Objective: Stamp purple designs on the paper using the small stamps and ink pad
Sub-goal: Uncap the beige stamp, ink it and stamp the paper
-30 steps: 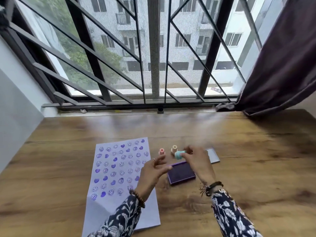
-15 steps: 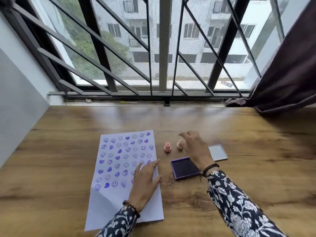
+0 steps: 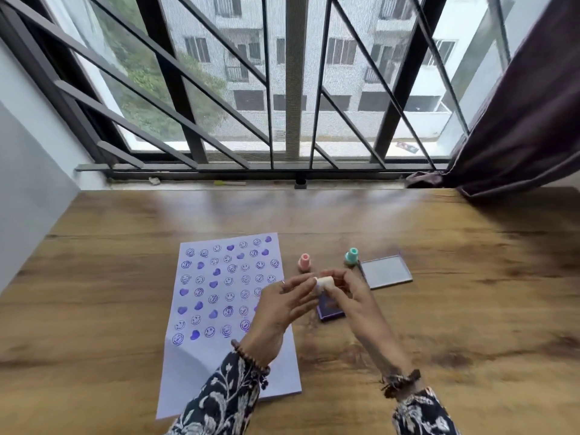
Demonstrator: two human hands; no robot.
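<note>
A white paper (image 3: 226,309) covered with rows of purple smiley and heart prints lies on the wooden table (image 3: 470,309). My right hand (image 3: 348,293) holds a small cream stamp (image 3: 324,282) on its side above the purple ink pad (image 3: 329,309), which my hands partly hide. My left hand (image 3: 282,306) hovers beside the stamp with its fingers spread, fingertips close to the stamp's end. A pink stamp (image 3: 304,262) and a teal stamp (image 3: 351,256) stand upright behind my hands.
The ink pad's clear lid (image 3: 386,271) lies flat to the right of the teal stamp. A barred window (image 3: 282,89) runs along the table's far edge, with a dark curtain (image 3: 518,120) at the right and a wall at the left.
My right hand set the teal stamp down by the lid and picked up the cream stamp. My left hand rose off the paper and came to the stamp.
</note>
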